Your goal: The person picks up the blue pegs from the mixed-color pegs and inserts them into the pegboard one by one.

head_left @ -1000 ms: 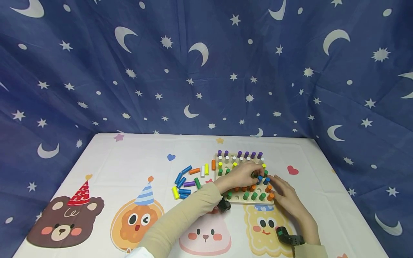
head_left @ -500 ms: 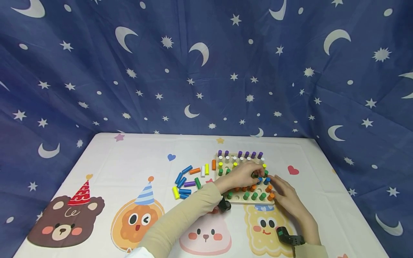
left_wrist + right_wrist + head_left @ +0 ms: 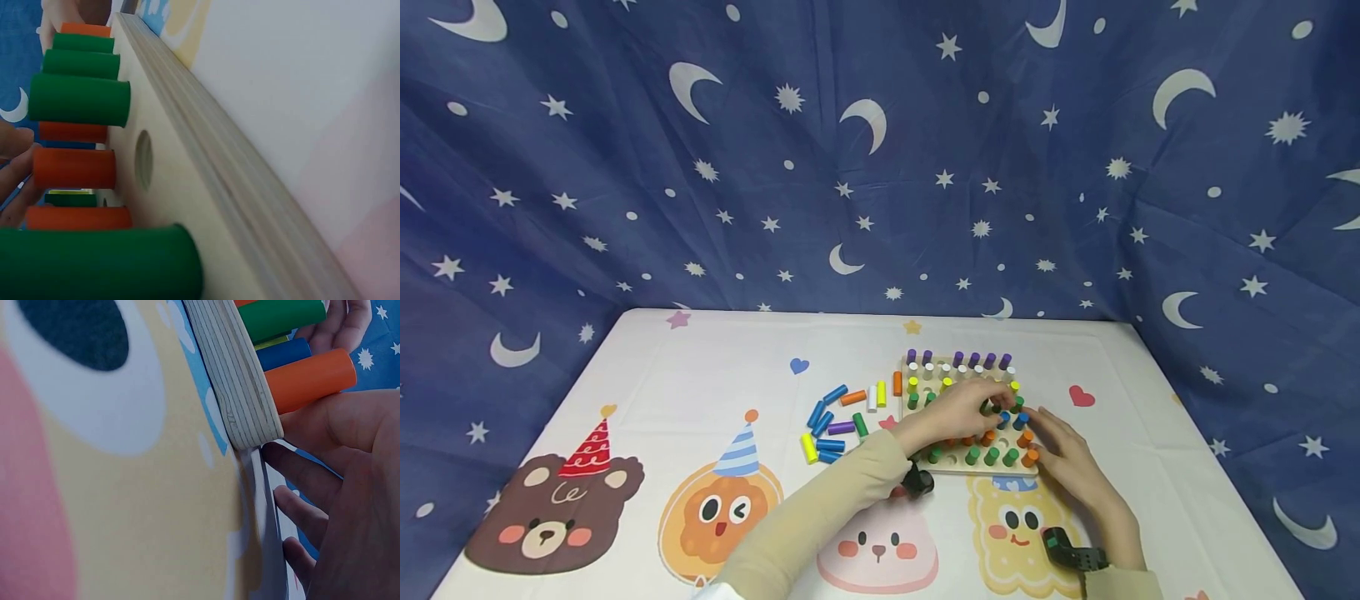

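We see the wooden pegboard point(image 3: 178, 181) lying flat on the white cloth point(image 3: 737, 350), with coloured pegs standing in rows and 1 bare hole point(image 3: 144, 162) in its near row. Loose pegs point(image 3: 841, 428) lie on their sides to its left.

Our left hand point(image 3: 966, 406) arches over the right half of the board, fingers bent down near a blue peg point(image 3: 1003, 420); the tips are partly hidden, so we cannot tell whether they pinch anything. Our right hand point(image 3: 1067, 458) rests at the board's right edge, fingers spread and relaxed, gripping nothing, close by the corner's orange peg point(image 3: 312, 381).

We judge the pegs light, stiff and hard to break, but smooth enough to slip or roll. We do best to pinch each across its round upper part with thumb and 1 finger, leaving the lower end free; standing neighbours crowd the fingertips. The board's layered edge looks rigid, and we expect it to slide on cloth, so we should brace it by the right edge.
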`<state>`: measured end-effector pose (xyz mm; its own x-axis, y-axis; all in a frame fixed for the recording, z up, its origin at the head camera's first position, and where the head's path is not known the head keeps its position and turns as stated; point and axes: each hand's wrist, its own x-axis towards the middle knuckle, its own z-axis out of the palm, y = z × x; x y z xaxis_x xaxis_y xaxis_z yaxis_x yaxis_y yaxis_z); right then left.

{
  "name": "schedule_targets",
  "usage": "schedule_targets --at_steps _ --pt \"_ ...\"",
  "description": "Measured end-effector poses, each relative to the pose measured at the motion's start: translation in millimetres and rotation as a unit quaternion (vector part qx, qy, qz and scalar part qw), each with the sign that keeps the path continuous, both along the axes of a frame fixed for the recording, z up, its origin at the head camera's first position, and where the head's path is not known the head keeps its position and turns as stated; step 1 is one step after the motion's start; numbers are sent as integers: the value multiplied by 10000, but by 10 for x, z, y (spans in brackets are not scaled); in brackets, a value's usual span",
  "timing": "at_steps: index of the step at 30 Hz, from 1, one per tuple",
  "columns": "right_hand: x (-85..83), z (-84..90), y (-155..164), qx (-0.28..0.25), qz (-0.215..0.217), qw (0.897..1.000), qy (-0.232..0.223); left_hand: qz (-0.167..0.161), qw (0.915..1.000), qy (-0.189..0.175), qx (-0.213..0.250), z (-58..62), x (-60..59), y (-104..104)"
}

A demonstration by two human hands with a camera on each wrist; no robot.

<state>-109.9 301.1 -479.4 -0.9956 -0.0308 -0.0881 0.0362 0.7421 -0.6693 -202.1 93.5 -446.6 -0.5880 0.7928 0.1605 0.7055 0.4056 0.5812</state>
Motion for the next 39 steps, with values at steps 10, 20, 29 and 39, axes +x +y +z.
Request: schedule_targets --at_steps 10,20,29,39 --pt "7 18 -18 83 7 9999 -100 126 9984 -452 320 74 123 -126" --pt "-5 2 -17 37 17 10000 -84 526 9935 -792 624 104 242 -360" --pt "-4 4 -21 68 -42 9998 -154 981 9892 -769 766 69 359 -677" --pt "0 3 -22 96 23 9999 -77 1515 9742 -981 1357 53 416 -968"
